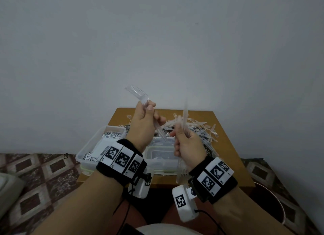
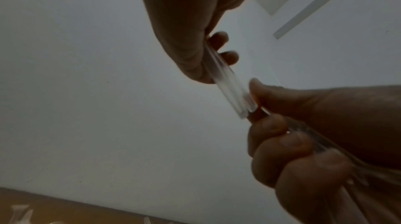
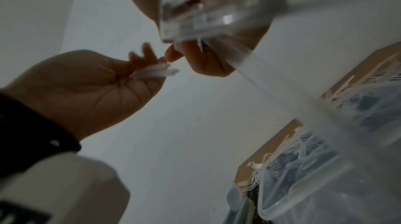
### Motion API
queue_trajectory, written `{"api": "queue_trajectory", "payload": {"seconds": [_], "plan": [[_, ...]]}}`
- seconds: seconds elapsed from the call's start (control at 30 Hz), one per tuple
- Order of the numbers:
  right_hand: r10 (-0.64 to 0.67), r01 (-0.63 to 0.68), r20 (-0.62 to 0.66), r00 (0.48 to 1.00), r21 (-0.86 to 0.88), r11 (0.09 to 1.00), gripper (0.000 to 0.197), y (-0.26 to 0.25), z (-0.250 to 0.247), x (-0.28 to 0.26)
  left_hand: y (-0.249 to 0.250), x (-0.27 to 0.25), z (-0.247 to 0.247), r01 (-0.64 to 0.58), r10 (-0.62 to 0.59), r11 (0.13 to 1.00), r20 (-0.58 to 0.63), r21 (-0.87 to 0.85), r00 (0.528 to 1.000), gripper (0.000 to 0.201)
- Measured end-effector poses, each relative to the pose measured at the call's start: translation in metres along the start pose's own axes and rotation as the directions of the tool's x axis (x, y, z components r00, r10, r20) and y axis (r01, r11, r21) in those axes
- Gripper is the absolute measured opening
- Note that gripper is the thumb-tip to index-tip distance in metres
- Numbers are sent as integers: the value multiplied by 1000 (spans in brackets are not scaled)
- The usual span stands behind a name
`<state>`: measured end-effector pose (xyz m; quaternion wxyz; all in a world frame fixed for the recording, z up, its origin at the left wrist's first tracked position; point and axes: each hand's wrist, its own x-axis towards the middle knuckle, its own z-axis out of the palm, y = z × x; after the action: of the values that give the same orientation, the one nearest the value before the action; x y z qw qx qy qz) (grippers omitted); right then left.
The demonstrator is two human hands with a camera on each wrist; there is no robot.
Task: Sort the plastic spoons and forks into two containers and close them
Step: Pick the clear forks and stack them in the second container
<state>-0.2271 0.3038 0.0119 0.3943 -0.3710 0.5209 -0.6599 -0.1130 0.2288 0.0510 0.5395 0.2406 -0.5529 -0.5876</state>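
Head view: wristbands (image 1: 121, 158) nearest, black, with square black-and-white markers; small digits beside them too fine to read. Left hand (image 1: 143, 124) raised above the table (image 1: 228, 147), curled round a few clear forks (image 1: 138, 94), tines up and away. Right hand (image 1: 187, 145) just beside it, closed round a thicker bundle (image 1: 183, 129), one end up, the other below the wrist. Two open tubs at the near edge — left tub (image 1: 87, 147) part filled with a dark-and-white striped stack, contents not clear enough to name; right tub (image 1: 163, 156) nearly bare. Loose pile (image 1: 201, 128) of forks spread over the far half of the table. No lid identified.

Left wrist view: left fingers (image 2: 282, 148) wrapped round the clear handles; right hand (image 2: 188, 39) pinching a clear piece (image 2: 230, 87) whose end meets the left thumb — looks like a handover or a squaring-up, cannot tell which.

Right wrist view: bundle (image 3: 212, 9) blurred against the palm; left hand (image 3: 91, 81) holding white handle ends; tub rim (image 3: 308, 190) and scattered forks beyond.

Judged progress: well short of done. Pile unsorted, both tubs open, closing not begun. No brand or readable text anywhere.
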Motion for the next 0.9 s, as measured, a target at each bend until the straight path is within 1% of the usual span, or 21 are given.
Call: {"api": "queue_trajectory", "payload": {"seconds": [0.03, 0.07, 0.1, 0.17, 0.23, 0.27, 0.33, 0.4, 0.43, 0.5, 0.57, 0.63, 0.67, 0.73, 0.77, 0.83, 0.9], "plan": [[-10, 11, -29, 1000, 27, 1000, 45, 0, -3, 2, 1, 0, -3, 13, -12, 999, 18, -29, 1000, 22], [-26, 30, -58, 998, 61, 998, 45, -1, -5, 4, 0, -1, -5, 28, -27, 999, 39, -18, 999, 21], [-45, 52, -83, 996, 96, 994, 44, -3, -7, 7, -1, -2, -8, 44, -46, 999, 63, 27, 997, 20], [-78, 95, -125, 989, 141, 985, 45, -10, -7, 13, -5, -4, -13, 66, -88, 978, 107, 197, 990, 23], [-105, 132, -173, 979, 151, 980, 48, -19, -5, 21, -10, -5, -16, 43, -107, 930, 157, 365, 982, 29], [-111, 148, -205, 972, 177, 973, 48, -24, -4, 25, -12, -5, -16, 25, -110, 910, 185, 413, 977, 33], [-106, 184, -273, 956, 279, 942, 44, -34, -2, 34, -14, -7, -15, 15, -129, 898, 232, 439, 964, 42], [-102, 224, -326, 940, 361, 905, 43, -41, 1, 39, -14, -8, -15, 43, -164, 901, 248, 431, 955, 51], [-102, 239, -344, 934, 385, 891, 43, -42, 3, 41, -15, -8, -16, 57, -178, 906, 257, 419, 950, 53], [-95, 251, -361, 928, 417, 873, 43, -42, 6, 41, -15, -10, -16, 57, -186, 902, 266, 428, 946, 50], [-68, 235, -349, 935, 462, 855, 42, -40, 6, 38, -14, -11, -15, 36, -179, 861, 237, 507, 955, 46], [-28, 191, -300, 954, 530, 826, 40, -37, 6, 35, -11, -14, -14, 1, -152, 792, 197, 610, 969, 43], [-13, 166, -270, 963, 554, 816, 40, -36, 5, 33, -10, -15, -14, -3, -139, 790, 184, 613, 973, 42], [-3, 130, -225, 974, 554, 822, 40, -34, 4, 30, -10, -15, -16, 14, -139, 842, 193, 540, 971, 38], [-1, 116, -207, 978, 549, 828, 40, -33, 4, 29, -11, -14, -17, 18, -148, 848, 204, 530, 968, 37], [1, 93, -166, 986, 560, 823, 39, -34, 5, 27, -13, -12, -19, 20, -181, 829, 234, 559, 955, 37], [-10, 89, -140, 990, 572, 816, 38, -34, 6, 27, -14, -13, -19, 35, -222, 829, 271, 558, 937, 36]]}}
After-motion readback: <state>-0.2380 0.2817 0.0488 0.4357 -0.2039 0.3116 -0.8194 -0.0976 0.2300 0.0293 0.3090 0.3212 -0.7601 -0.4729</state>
